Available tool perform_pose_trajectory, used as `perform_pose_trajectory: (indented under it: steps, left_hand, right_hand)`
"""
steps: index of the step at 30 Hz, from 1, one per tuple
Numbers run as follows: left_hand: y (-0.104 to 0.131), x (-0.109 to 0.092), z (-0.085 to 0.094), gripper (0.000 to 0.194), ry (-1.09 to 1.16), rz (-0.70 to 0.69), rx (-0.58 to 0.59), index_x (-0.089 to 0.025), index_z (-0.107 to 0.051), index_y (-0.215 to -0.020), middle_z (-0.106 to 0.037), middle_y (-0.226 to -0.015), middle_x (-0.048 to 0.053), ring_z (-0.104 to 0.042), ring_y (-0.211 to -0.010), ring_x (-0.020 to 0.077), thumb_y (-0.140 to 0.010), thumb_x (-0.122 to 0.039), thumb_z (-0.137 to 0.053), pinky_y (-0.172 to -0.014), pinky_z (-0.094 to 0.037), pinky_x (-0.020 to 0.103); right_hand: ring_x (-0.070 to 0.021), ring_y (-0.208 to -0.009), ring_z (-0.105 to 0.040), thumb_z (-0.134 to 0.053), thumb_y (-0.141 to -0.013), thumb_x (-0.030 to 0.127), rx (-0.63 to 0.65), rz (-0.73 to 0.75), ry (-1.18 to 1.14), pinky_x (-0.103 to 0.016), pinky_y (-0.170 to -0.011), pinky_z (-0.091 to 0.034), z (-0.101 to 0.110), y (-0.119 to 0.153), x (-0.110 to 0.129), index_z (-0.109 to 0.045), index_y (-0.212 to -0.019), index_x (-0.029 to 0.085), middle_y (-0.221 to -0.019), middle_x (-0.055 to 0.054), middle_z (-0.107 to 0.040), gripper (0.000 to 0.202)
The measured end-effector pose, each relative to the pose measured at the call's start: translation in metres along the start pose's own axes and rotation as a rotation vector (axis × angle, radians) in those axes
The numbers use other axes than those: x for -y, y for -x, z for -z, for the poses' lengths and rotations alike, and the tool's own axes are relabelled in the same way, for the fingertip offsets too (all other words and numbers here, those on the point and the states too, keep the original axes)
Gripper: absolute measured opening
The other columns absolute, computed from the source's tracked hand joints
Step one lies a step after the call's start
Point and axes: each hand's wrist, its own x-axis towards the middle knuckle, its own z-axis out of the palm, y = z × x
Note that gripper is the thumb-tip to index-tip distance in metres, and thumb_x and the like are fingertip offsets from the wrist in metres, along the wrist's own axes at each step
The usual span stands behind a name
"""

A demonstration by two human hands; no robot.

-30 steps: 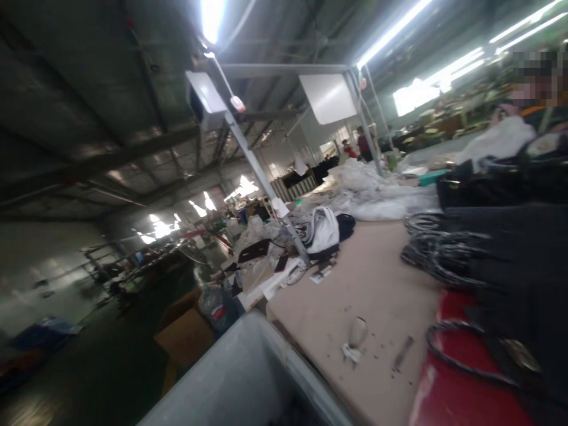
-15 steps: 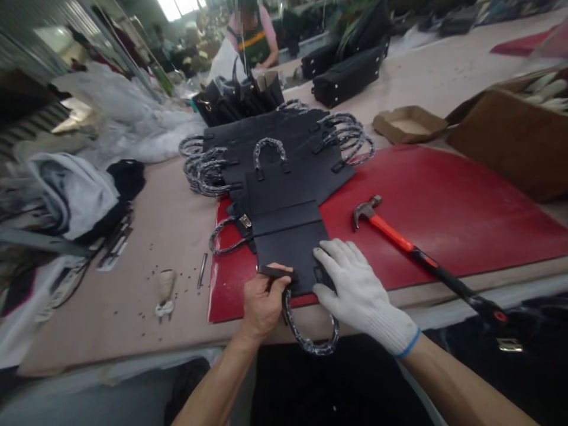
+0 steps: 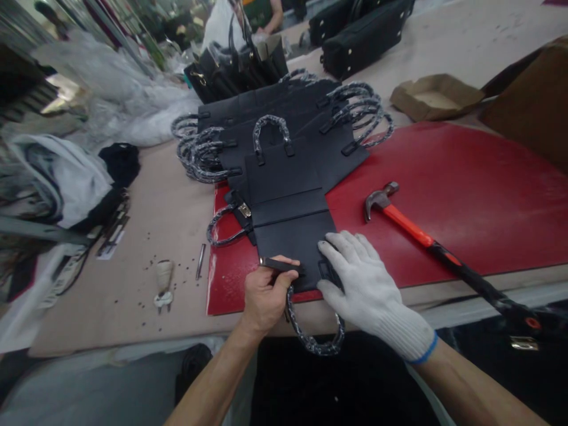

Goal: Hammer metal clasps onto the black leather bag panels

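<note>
Pinching dk bar (image 3: 281, 265) w/ bare L hand (image 3: 265, 296), resting gloved R hand (image 3: 366, 284) on blk panel (image 3: 290, 234).
Has L thumb & fingertips closed on bar, held near-level over panel's near edge; can't tell if touching panel. Keeping R fingers extended, slightly spread, thumb apart, palm down on panel's R side, gripping nothing. Has panel on red mat (image 3: 444, 177), by table (image 3: 155, 177) edge, w/ wrapped loop (image 3: 316, 346) hanging btwn hands. Shows hammer (image 3: 417, 234) R of R hand, handle past table edge; rod (image 3: 201, 261) & pronged tool (image 3: 164, 284) L of mat; stack (image 3: 275, 109) w/ more loops beyond.
</note>
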Motion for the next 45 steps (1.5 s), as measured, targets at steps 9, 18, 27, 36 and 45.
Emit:
perform_pose_trajectory:
  steps: [9, 18, 27, 36, 45]
  left_hand:
    - [0.005, 0.011, -0.005, 0.01, -0.066, -0.077, -0.058, -0.019, -0.077, -0.101, -0.082, -0.099, 0.004, -0.08, -0.091, 0.0184, -0.092, -0.019, -0.072, -0.087, -0.065, 0.026]
    - [0.008, 0.014, -0.004, 0.011, -0.109, -0.165, -0.082, -0.018, -0.074, -0.103, -0.082, -0.101, 0.005, -0.08, -0.094, 0.02, -0.093, -0.018, -0.073, -0.093, -0.066, 0.033]
    - [0.005, 0.01, -0.007, 0.01, -0.037, -0.185, -0.007, -0.017, -0.072, -0.101, -0.082, -0.101, 0.006, -0.08, -0.097, 0.0203, -0.092, -0.014, -0.073, -0.096, -0.066, 0.033]
    - [0.004, 0.008, -0.007, 0.006, -0.102, -0.21, -0.003, -0.018, -0.072, -0.099, -0.082, -0.1, 0.007, -0.08, -0.095, 0.0214, -0.093, -0.017, -0.072, -0.094, -0.067, 0.035]
    - [0.005, 0.01, -0.008, 0.007, -0.134, -0.219, -0.003, -0.018, -0.073, -0.101, -0.082, -0.102, 0.007, -0.08, -0.096, 0.021, -0.094, -0.018, -0.071, -0.095, -0.066, 0.035]
  right_hand:
    - [-0.0423, -0.143, -0.046, -0.068, -0.085, 0.033, 0.009, 0.003, -0.004, -0.062, -0.123, -0.033, 0.001, 0.0, -0.001, -0.063, -0.141, 0.01, -0.152, -0.02, -0.055, 0.062]
    - [-0.0432, -0.143, -0.045, -0.064, -0.088, 0.035, 0.019, 0.011, -0.016, -0.066, -0.121, -0.034, 0.001, -0.002, 0.0, -0.061, -0.142, 0.011, -0.153, -0.021, -0.054, 0.06]
    - [-0.043, -0.142, -0.045, -0.065, -0.088, 0.035, 0.021, 0.016, -0.005, -0.064, -0.122, -0.034, 0.002, 0.0, -0.002, -0.06, -0.143, 0.01, -0.152, -0.02, -0.054, 0.061]
    - [-0.0435, -0.143, -0.046, -0.065, -0.087, 0.034, 0.025, 0.006, -0.012, -0.064, -0.121, -0.034, 0.001, -0.001, -0.001, -0.062, -0.141, 0.009, -0.152, -0.021, -0.055, 0.06]
    - [-0.0422, -0.143, -0.046, -0.065, -0.088, 0.033, 0.03, -0.011, -0.032, -0.063, -0.123, -0.032, 0.001, -0.001, -0.001, -0.062, -0.142, 0.011, -0.154, -0.019, -0.054, 0.059]
